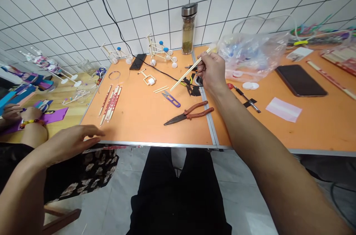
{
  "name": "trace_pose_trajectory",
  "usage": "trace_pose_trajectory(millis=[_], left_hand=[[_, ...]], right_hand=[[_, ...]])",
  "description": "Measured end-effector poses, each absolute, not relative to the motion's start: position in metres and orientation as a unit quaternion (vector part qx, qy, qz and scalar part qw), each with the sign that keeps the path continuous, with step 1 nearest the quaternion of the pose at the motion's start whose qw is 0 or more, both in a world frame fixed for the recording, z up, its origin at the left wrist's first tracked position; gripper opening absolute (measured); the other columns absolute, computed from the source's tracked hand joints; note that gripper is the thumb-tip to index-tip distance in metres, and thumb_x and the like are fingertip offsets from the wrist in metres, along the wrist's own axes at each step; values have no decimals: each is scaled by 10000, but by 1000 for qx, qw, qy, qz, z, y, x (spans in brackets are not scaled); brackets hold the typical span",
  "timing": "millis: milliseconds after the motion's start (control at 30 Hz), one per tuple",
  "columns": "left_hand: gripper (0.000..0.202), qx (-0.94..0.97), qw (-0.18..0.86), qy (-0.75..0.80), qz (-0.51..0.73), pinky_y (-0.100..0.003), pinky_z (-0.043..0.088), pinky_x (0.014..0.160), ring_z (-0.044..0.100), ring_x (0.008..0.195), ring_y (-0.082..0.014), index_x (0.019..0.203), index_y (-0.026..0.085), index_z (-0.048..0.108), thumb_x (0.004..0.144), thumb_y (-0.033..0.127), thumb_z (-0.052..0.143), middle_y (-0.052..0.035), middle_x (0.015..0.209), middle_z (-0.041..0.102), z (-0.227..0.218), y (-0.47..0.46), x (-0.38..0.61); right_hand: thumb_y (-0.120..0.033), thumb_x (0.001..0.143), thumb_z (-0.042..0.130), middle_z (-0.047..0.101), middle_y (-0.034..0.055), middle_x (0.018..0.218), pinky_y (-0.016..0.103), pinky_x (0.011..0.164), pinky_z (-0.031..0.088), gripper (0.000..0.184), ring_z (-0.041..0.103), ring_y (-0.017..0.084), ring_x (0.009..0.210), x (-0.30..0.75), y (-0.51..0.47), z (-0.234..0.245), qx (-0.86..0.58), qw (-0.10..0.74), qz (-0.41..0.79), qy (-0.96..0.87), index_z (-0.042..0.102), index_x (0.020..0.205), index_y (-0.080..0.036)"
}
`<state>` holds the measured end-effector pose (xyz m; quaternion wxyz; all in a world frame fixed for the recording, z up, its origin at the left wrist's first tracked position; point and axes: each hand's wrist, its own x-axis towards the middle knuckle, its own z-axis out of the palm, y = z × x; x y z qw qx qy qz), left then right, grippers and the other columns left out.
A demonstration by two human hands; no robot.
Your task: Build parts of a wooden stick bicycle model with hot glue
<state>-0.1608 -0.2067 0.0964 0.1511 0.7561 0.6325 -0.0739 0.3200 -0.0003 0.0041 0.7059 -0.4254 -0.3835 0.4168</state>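
Note:
My right hand grips a pair of plain wooden chopsticks, which slant down to the left over the orange table. My left hand hovers by the table's front left edge with its fingers stretched out and nothing in them. Nearest to it lie several chopsticks in red and white wrappers. Below the chopstick tips are purple thread snips and two short stick pieces. Long-nose pliers with red-brown handles rest closer to me, jaws pointing left.
Stick-built wheeled models stand at the back beside a glass tea bottle and a black phone. A plastic bag, another phone and a screwdriver lie rightward. At left, a co-worker's arm rests on a wooden table.

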Motion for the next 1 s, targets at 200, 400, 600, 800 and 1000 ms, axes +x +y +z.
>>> trace_pose_trajectory(millis=[200, 400, 600, 800, 1000], left_hand=[[494, 786, 234, 567, 81, -350, 609, 942, 795, 1101, -264, 1257, 273, 872, 1012, 650, 667, -87, 1328, 865, 87, -137, -46], [439, 801, 310, 464, 216, -327, 573, 847, 745, 906, -197, 1337, 124, 817, 1041, 417, 679, -134, 1224, 850, 51, -57, 69], [360, 817, 300, 432, 237, -315, 527, 839, 718, 923, -200, 1157, 138, 847, 1016, 441, 713, -97, 1088, 851, 43, -55, 46], [373, 818, 228, 494, 187, -363, 588, 954, 758, 1111, -247, 1257, 202, 829, 1054, 456, 645, -121, 1349, 834, 49, -95, -28], [436, 875, 198, 440, 50, -534, 514, 1269, 614, 1532, -319, 1377, 242, 796, 1080, 251, 476, -137, 1634, 678, 23, -136, -97]], right_hand=[[-313, 1057, 733, 578, -68, 621, 126, 399, 373, 272, 482, 45, 468, 311, -8, 5, -440, 692, 398, -410, 667, 816, -206], [-493, 1005, 842, 593, -60, 636, 133, 424, 397, 395, 487, 47, 474, 307, -16, 8, -437, 666, 389, -462, 645, 791, -225], [-467, 1006, 841, 587, -58, 637, 143, 404, 370, 383, 485, 53, 467, 306, -20, 13, -443, 667, 389, -456, 635, 784, -233], [-409, 995, 860, 597, -55, 636, 142, 412, 380, 380, 497, 50, 468, 302, -22, 12, -443, 659, 403, -455, 622, 759, -228], [-431, 1012, 838, 589, -55, 628, 139, 401, 357, 391, 489, 50, 463, 302, -21, 14, -438, 669, 396, -452, 623, 757, -227]])
